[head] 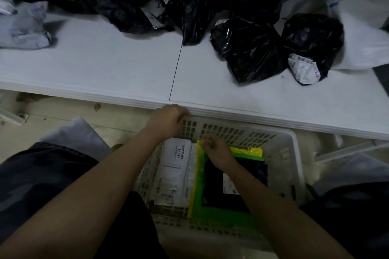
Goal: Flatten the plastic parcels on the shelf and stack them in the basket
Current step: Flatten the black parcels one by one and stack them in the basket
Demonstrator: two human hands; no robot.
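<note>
Parcels [248, 48] sit far back on the shelf [109, 65], front bare. Left hand [168, 119] grips the basket [292, 153] rim; right hand [216, 151] pinches a blurry yellow parcel [248, 151].

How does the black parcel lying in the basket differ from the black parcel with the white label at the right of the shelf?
1. The black parcel in the basket lies flat; the black parcel on the shelf is bunched into a lump.
2. The basket parcel rests on green and yellow parcels; the shelf parcel sits on the bare white shelf.
3. The right hand is at the basket parcel's far edge; no hand is near the shelf parcel.
Both are black plastic with a white label.
</note>
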